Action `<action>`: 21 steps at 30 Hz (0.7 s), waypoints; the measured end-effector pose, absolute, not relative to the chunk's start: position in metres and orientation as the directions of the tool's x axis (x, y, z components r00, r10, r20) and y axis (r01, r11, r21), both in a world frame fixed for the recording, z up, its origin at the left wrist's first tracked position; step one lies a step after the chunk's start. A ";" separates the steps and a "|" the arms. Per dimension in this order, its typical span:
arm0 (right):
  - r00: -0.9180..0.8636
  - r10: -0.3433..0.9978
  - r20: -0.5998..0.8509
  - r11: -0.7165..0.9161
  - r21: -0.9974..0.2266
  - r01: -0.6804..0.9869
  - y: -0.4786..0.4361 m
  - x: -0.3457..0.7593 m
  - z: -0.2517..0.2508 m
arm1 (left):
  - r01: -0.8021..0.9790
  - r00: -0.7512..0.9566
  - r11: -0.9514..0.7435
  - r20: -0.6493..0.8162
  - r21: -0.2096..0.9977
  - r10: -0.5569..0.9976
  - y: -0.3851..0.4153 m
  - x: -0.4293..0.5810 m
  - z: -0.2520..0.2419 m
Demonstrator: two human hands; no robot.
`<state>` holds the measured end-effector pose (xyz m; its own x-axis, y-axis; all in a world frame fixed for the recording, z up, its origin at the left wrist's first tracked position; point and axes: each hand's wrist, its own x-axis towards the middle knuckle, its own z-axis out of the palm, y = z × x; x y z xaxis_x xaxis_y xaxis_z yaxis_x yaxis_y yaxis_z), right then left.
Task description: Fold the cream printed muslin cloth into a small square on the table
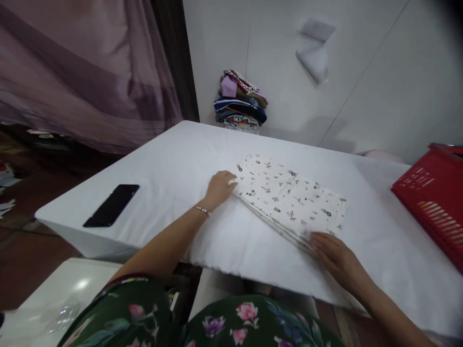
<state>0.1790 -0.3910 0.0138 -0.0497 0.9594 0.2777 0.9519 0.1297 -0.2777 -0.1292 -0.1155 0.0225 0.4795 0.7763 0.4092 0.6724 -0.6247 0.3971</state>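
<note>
A white cloth [285, 195] with small printed figures lies folded in several layers, slanted across the table. At its left end, my left hand [220, 187] has its thumb and fingers closed on the edge, and a bracelet circles that wrist. My right hand [334, 260] is at the near right corner, its fingers together on the folded edge; its fingertips are slightly blurred and the grip is partly hidden.
The table [159, 164] has a white cover. On it, a black phone [111, 205] lies to the left and a red plastic basket [434, 193] stands at the right. Stacked clothes [240, 103] rise behind the far edge. A white stool-like surface [68, 289] is at lower left.
</note>
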 end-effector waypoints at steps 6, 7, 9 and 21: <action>-0.086 0.973 0.214 0.153 -0.319 0.935 -0.339 0.147 0.016 | 0.427 0.762 -0.818 0.332 0.386 0.555 -0.161 -0.098 0.004; -0.082 0.976 0.203 0.145 -0.321 0.936 -0.333 0.145 0.015 | 0.429 0.759 -0.810 0.325 0.400 0.563 -0.162 -0.095 0.001; -0.067 0.980 0.186 0.126 -0.326 0.937 -0.325 0.143 0.013 | 0.442 0.744 -0.793 0.323 0.419 0.585 -0.161 -0.090 -0.003; -0.043 0.954 0.298 0.126 -0.264 0.956 -0.335 0.134 0.009 | 0.460 0.701 -0.833 0.450 0.307 0.553 -0.168 -0.087 -0.006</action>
